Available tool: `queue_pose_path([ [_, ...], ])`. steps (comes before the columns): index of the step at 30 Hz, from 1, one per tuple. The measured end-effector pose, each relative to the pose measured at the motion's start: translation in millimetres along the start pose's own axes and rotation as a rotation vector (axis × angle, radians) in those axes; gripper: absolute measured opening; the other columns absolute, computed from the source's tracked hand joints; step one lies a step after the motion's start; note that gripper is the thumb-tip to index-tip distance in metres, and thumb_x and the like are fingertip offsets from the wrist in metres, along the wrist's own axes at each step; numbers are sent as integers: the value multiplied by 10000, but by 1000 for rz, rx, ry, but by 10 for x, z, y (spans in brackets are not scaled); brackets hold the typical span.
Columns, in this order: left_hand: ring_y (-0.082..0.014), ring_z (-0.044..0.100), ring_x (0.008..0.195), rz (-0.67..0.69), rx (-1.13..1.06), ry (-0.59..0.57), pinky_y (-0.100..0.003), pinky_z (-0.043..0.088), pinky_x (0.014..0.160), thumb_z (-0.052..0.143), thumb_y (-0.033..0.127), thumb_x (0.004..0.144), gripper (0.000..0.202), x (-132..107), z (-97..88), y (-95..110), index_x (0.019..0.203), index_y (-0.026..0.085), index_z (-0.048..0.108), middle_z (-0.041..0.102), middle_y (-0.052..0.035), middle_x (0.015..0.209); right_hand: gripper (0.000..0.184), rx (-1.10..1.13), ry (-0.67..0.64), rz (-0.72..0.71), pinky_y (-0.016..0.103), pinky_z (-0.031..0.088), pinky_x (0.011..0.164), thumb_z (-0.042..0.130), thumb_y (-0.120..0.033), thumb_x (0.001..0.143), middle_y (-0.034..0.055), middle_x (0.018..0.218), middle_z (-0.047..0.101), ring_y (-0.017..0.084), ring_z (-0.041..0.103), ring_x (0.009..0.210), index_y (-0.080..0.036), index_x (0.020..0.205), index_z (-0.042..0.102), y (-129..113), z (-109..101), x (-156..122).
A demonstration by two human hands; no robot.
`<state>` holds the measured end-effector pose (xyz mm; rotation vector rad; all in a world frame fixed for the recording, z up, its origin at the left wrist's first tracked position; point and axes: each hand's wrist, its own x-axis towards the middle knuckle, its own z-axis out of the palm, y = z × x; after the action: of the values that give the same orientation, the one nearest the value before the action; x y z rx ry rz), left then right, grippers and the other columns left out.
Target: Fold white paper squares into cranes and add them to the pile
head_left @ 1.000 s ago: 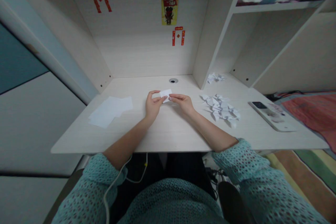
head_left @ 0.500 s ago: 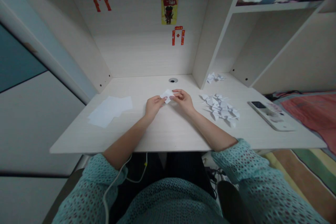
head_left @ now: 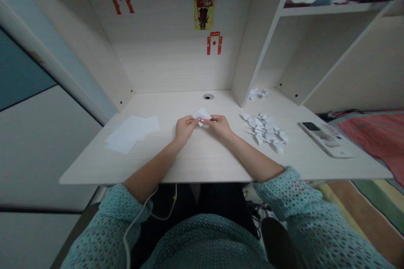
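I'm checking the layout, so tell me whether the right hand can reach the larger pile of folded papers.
Probably yes: the larger pile of folded papers lies near the right hand, with only bare desk between. Its fingers hold the small paper, so they may need to let go first.

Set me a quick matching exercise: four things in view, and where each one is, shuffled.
1. small paper piece
2. flat sheets
3. larger folded-paper pile
4. yellow poster

A. on the back panel
B. on the desk, left of the left hand
C. held in both hands
D. on the desk, right of the right hand

Pairs: 1-C, 2-B, 3-D, 4-A
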<state>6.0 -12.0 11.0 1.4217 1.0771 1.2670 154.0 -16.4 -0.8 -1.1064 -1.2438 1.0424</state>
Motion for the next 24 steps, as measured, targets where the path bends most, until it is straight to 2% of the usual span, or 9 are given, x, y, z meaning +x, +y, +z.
queue_pose_path([
  [6,-126,518,577,-54,-12,9,-231,335,505,712,456,631,304,41,-37,-10,613,160,644,632,-33,628,364,64,-50,57,256,344,579,745,-502,538,17,633,662,120,511,572,-160,663,720,-53,-40,-2],
  [18,-127,538,613,-163,-108,-4,-233,324,506,722,504,596,352,129,-96,-154,585,168,618,649,-49,694,313,110,-152,65,258,370,627,708,-481,602,32,693,669,131,526,652,-171,645,706,-12,-100,51],
  [24,-115,508,587,-136,-76,27,-230,312,512,700,500,614,357,112,-110,-95,577,160,601,622,-35,647,378,211,-228,69,264,405,643,649,-536,648,56,764,672,158,571,720,-162,682,686,-33,-98,57],
])
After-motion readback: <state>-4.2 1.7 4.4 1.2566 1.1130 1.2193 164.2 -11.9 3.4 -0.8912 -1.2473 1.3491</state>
